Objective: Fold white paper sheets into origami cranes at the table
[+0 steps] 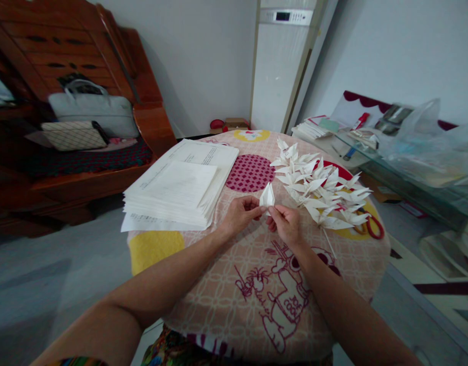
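Observation:
A small piece of folded white paper (267,195), pointed at the top with a slit down its middle, is held upright above the table. My left hand (243,211) pinches its lower left side between thumb and fingers. On the lower right, my right hand (284,221) grips it the same way. Just beyond my right hand lies a spread heap of folded white paper cranes (314,183). To the left of my left hand rests a stack of printed paper sheets (157,195), with smaller cut sheets (192,178) on top.
Scissors with red-orange handles (375,227) lie at the table's right edge, partly under the cranes. A patterned cloth (218,300) covers the round table. At right stands a glass table (417,188) with plastic bags (420,137). A wooden bench (142,101) holds handbags at left.

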A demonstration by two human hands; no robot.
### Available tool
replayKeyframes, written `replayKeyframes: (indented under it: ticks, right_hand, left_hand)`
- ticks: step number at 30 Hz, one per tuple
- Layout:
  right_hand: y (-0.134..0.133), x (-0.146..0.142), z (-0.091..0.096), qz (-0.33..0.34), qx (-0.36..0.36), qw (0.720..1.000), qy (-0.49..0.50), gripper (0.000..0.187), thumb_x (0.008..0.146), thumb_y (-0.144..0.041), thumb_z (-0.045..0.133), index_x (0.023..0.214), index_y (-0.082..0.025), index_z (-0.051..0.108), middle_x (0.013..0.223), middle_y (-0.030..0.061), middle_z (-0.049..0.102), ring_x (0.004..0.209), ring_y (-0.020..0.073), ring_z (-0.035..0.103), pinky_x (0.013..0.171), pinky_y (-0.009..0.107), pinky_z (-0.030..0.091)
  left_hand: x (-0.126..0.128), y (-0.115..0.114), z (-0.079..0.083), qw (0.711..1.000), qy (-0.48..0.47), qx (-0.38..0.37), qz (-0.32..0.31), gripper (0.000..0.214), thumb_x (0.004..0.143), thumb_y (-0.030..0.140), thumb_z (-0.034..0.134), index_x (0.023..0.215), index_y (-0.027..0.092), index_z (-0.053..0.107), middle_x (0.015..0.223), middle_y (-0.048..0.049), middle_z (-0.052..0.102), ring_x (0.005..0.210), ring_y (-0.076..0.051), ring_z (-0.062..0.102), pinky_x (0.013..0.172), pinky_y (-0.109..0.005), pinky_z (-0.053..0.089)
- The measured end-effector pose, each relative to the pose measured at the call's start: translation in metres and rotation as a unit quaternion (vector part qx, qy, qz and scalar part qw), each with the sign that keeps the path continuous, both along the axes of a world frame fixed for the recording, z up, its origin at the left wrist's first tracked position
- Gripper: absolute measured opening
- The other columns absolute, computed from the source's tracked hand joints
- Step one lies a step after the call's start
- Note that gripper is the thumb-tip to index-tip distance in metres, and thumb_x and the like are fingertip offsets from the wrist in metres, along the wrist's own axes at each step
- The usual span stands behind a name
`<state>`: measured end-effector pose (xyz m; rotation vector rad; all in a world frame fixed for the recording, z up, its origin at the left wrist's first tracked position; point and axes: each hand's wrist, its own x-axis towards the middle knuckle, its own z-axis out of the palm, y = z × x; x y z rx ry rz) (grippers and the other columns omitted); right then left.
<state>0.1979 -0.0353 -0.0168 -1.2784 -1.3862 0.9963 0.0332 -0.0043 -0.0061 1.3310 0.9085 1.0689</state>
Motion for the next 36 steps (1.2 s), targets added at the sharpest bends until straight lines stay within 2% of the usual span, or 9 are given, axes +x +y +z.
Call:
replayKeyframes:
  ticks: [4,10,19,26,32,36]
  right_hand:
    - [-0.004,-0.001,0.004,0.011,0.034,0.999,-0.032,0.041,0.087,-0.054,0.06,0.063,-0.022,0.058,0.057,0.0004,0.063,0.047,0.013,0.057,0.047,0.024,0.046]
    - [-0.004,-0.002,0.007,0.022,0.02,0.999,0.03,0.041,0.088,-0.056,0.058,0.069,-0.021,0.064,0.06,0.0025,0.067,0.049,0.0145,0.06,0.048,0.026,0.05]
    - [-0.005,-0.003,0.009,0.032,0.02,0.999,0.01,0.036,0.087,-0.051,0.058,0.065,-0.021,0.061,0.058,0.0018,0.065,0.048,0.014,0.058,0.047,0.026,0.049]
    - [-0.005,-0.003,0.002,-0.002,0.028,0.999,-0.036,0.022,0.082,-0.04,0.062,0.069,-0.022,0.062,0.061,0.0019,0.064,0.058,0.017,0.061,0.053,0.026,0.049]
    - [-0.002,0.0,-0.004,-0.018,0.045,0.998,-0.043,0.027,0.082,-0.045,0.065,0.07,-0.022,0.062,0.06,0.0016,0.061,0.057,0.0166,0.057,0.052,0.026,0.046]
    - [-0.001,0.0,-0.004,-0.018,0.054,0.998,-0.04,0.031,0.082,-0.05,0.066,0.069,-0.022,0.061,0.057,0.0007,0.058,0.056,0.0166,0.056,0.051,0.027,0.046]
  left_hand:
    - [0.0,0.003,-0.003,1.0,-0.019,-0.007,0.002,0.037,0.07,0.044,0.08,0.069,0.014,0.059,0.063,0.0023,0.058,0.057,-0.009,0.056,0.056,-0.021,0.047]
    - [-0.002,0.004,-0.001,0.998,-0.056,-0.04,-0.01,0.04,0.067,0.046,0.083,0.073,0.013,0.061,0.069,0.0015,0.061,0.064,-0.01,0.059,0.062,-0.023,0.052]
    - [-0.002,0.003,0.001,0.995,-0.073,-0.07,0.0,0.039,0.063,0.044,0.085,0.074,0.013,0.063,0.072,0.001,0.063,0.064,-0.01,0.058,0.063,-0.022,0.053]
    - [-0.001,0.003,0.001,0.999,-0.032,-0.025,-0.006,0.031,0.069,0.04,0.079,0.072,0.013,0.063,0.067,0.0013,0.061,0.06,-0.01,0.057,0.06,-0.022,0.048]
    - [-0.001,0.003,0.001,0.999,-0.003,0.025,-0.025,0.025,0.074,0.035,0.074,0.067,0.013,0.064,0.061,0.0012,0.059,0.057,-0.008,0.052,0.057,-0.02,0.041]
    - [-0.003,0.001,0.004,0.999,0.006,0.027,-0.041,0.036,0.08,0.047,0.07,0.07,0.013,0.066,0.063,-0.0013,0.061,0.06,-0.011,0.055,0.06,-0.022,0.044]
